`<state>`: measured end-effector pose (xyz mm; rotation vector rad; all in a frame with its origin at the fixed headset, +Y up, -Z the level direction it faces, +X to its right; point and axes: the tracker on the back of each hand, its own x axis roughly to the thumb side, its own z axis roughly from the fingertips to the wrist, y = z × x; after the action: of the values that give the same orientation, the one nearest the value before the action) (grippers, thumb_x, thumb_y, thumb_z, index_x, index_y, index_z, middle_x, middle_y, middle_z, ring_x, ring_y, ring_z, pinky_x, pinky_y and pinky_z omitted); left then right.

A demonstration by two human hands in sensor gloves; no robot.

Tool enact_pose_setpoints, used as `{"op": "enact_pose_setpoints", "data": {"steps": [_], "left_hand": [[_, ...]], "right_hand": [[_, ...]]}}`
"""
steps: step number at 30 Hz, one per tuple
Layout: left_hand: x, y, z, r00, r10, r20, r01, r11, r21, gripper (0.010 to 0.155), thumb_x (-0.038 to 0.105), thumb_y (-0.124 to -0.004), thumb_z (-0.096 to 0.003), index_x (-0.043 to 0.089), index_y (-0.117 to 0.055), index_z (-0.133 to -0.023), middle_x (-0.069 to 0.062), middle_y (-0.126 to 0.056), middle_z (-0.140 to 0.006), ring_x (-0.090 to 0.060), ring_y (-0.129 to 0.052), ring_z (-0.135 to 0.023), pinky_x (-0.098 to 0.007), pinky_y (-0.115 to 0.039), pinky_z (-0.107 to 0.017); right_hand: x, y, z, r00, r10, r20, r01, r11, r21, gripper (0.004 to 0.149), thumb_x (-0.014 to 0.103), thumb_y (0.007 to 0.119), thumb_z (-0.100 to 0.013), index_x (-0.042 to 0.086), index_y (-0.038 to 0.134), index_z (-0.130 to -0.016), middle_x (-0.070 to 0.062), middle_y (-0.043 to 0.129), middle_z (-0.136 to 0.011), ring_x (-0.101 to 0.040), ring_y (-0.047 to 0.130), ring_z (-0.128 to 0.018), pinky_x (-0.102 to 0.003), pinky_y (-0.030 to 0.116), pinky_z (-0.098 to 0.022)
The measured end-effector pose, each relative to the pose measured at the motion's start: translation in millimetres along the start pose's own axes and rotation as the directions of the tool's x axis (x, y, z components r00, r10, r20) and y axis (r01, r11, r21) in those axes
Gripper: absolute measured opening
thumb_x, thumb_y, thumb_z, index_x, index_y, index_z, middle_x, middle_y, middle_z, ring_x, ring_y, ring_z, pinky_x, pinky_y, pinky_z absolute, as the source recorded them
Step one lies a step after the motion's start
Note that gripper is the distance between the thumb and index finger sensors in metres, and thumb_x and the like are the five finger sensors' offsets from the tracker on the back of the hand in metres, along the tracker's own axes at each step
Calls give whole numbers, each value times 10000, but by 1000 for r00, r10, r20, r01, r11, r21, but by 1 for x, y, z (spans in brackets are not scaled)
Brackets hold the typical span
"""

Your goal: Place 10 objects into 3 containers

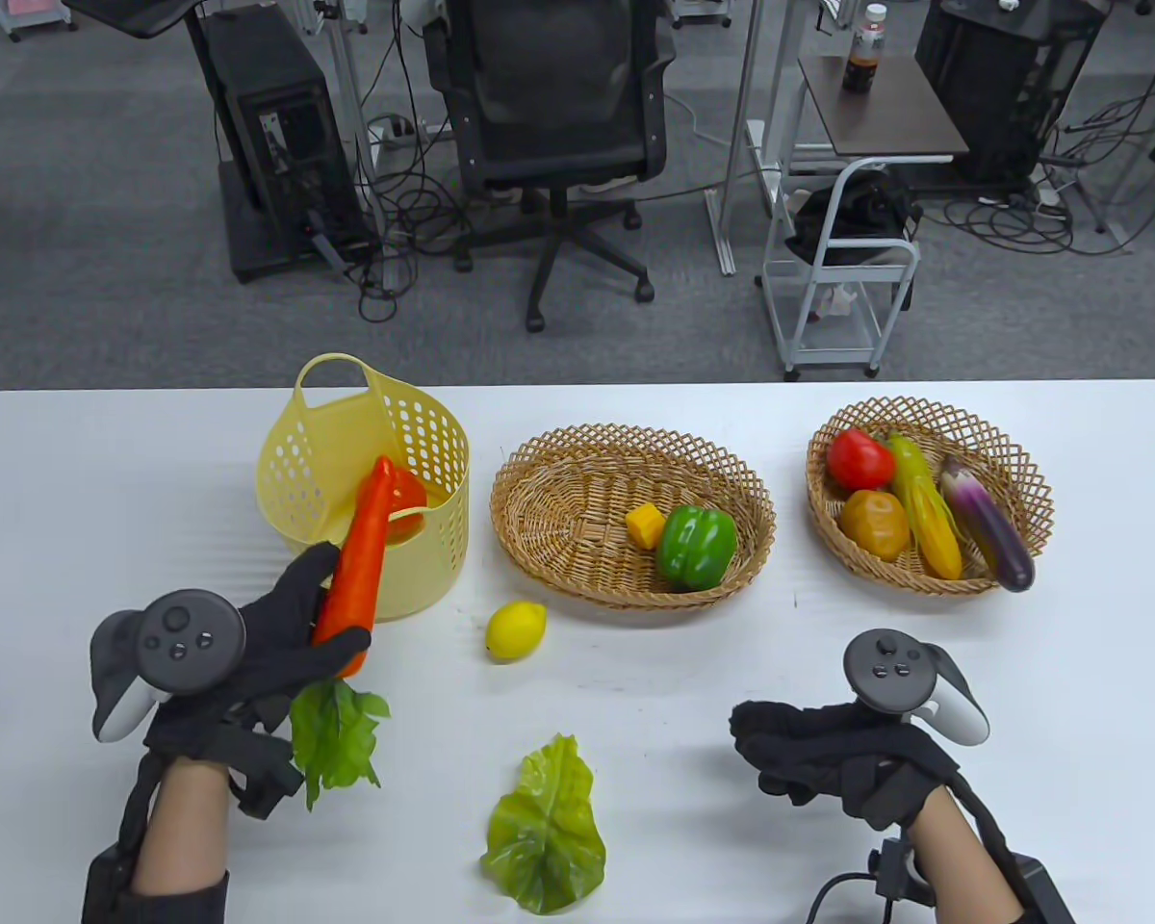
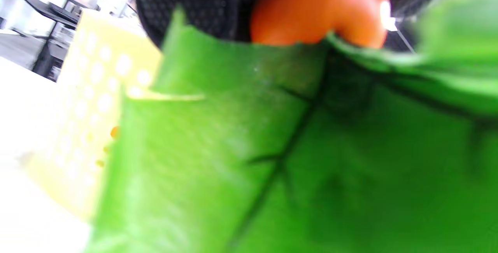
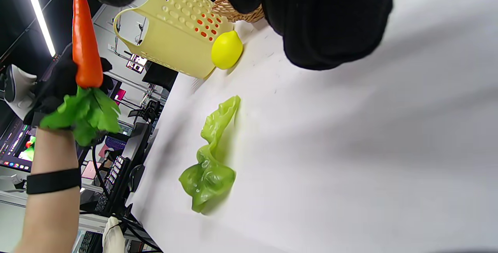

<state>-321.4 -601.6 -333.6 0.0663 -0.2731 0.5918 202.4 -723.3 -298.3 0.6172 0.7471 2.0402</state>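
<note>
My left hand (image 1: 332,606) grips an orange carrot (image 1: 366,529) near its leafy end and holds it above the table, tip pointing into the yellow plastic basket (image 1: 438,462). A red-orange item (image 1: 406,496) lies in that basket. In the left wrist view the carrot (image 2: 315,7) and its green leaves (image 2: 291,159) fill the frame. A lemon (image 1: 516,630) and a lettuce leaf (image 1: 547,828) lie on the table. My right hand (image 1: 780,751) rests on the table at the lower right, fingers curled, holding nothing.
The middle wicker basket (image 1: 558,481) holds a green pepper (image 1: 697,547) and a small yellow piece (image 1: 645,526). The right wicker basket (image 1: 1020,462) holds a tomato (image 1: 860,458), corn (image 1: 924,515), an eggplant (image 1: 988,523) and a brown-orange item (image 1: 874,525).
</note>
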Motion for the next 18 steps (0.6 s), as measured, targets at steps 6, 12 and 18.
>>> {"op": "enact_pose_setpoints", "data": {"steps": [6,12,18], "left_hand": [[-25,11,-49,988,73,-134,-82,994,-67,866,644,-682,-539,120,-366,-1151,-91,-878,-876,-207,-1037,-551,-257,-896,-381],[-34,15,-77,959,59,-276,-109,980,-167,839,651,-659,-555,123,-400,-1153,-89,-905,-830,-205,-1043,-524,-261,-895,-362],[-51,24,-68,937,81,-339,-117,989,-87,785,670,-515,-599,122,-435,-1155,-106,-894,-853,-249,-1034,-550,-283,-892,-373]], "right_hand": [[0,0,0,1000,1,-5,-1,1000,-4,803,562,592,-592,-45,452,-1098,-386,601,-1048,-509,847,-749,-460,818,-506],[1,-3,4,1000,2,0,-2,1000,-25,800,561,589,-593,-44,453,-1098,-386,602,-1046,-510,845,-751,-461,817,-506],[0,-4,4,1000,-1,3,1,1000,-29,789,556,571,-602,-45,451,-1099,-388,601,-1047,-513,845,-750,-463,816,-506]]}}
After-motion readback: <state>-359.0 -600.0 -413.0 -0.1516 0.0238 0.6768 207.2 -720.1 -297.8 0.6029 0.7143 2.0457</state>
